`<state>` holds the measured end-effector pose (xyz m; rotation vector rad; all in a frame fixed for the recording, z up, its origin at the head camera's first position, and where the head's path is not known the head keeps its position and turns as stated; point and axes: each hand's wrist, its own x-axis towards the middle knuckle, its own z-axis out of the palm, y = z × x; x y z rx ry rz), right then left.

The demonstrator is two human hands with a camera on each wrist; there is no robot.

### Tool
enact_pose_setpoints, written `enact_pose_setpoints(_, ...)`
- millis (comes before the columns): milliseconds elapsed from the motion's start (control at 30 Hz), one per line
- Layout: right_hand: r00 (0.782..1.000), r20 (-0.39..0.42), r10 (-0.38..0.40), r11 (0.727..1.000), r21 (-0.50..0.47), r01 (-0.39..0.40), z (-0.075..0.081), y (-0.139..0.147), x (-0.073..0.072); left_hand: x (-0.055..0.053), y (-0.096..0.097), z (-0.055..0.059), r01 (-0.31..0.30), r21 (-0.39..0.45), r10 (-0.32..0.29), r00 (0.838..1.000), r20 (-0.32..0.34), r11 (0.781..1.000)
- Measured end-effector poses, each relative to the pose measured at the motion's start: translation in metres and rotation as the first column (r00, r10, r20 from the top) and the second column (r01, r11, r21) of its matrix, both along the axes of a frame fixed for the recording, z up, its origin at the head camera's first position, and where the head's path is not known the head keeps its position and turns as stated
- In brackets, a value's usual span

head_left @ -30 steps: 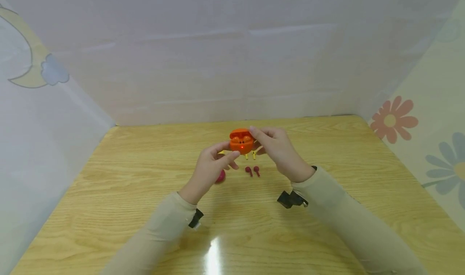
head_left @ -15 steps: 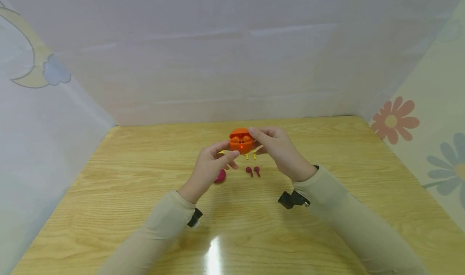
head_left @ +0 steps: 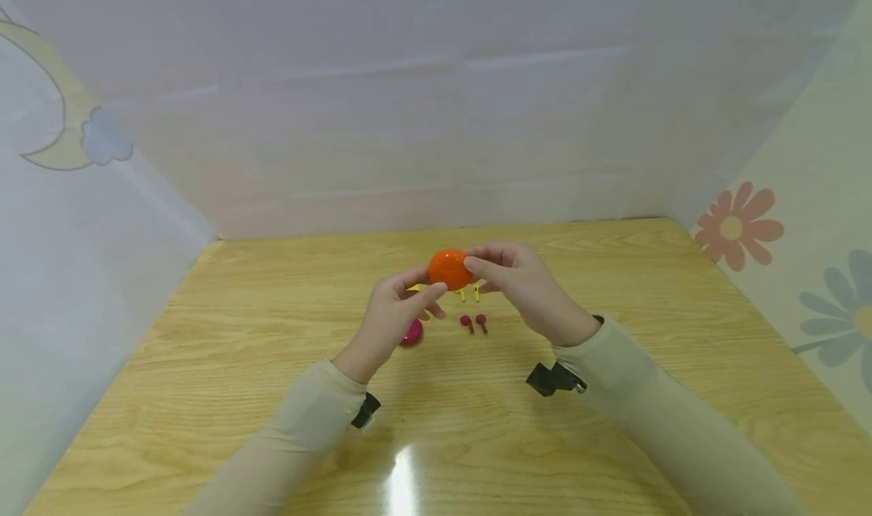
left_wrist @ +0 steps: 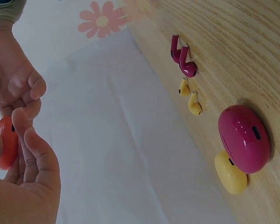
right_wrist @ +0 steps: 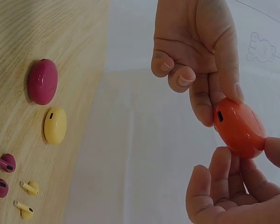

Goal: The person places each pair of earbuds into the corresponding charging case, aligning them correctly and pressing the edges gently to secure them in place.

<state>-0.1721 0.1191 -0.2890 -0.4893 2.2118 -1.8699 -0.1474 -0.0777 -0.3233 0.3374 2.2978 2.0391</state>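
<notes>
Up off the table, an orange earbud charging case [head_left: 446,268] is held between both hands, its lid down. My left hand [head_left: 390,308] pinches its left side between thumb and fingers. On the opposite side, my right hand [head_left: 527,289] grips it with the thumb at the front near the lid. The right wrist view shows a small dark port on the orange case [right_wrist: 238,128]. Beneath the hands lie a magenta earbud case [left_wrist: 245,140] and a yellow earbud case [left_wrist: 231,173], the yellow one mostly hidden in the head view.
Two magenta earbuds [head_left: 481,321] and two yellow earbuds [head_left: 477,294] lie on the wooden table [head_left: 259,349], right of the cases. White cloth walls [head_left: 436,122] rise at the table's back and sides, printed with flowers [head_left: 732,227] and a moon.
The orange case's lid has come down, hiding the orange earbuds and red light that showed inside before. The right thumb has lowered with it; the left hand has stayed in place.
</notes>
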Motion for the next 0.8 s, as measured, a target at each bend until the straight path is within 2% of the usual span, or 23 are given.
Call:
enact_pose_setpoints(367, 0.999, 0.021, 0.042, 0.999, -0.003, -0.042, 0.0, 0.005, 0.0, -0.002, 0.002, 0.002, -0.006, 0.003, 0.006, 1.0, 0.031, 1.0)
enact_pose_setpoints(800, 0.998, -0.044, 0.053, 0.997, 0.066, -0.05, -0.008, 0.015, -0.001, -0.004, 0.01, -0.002, 0.011, 0.012, -0.012, 0.997, 0.078, 1.0)
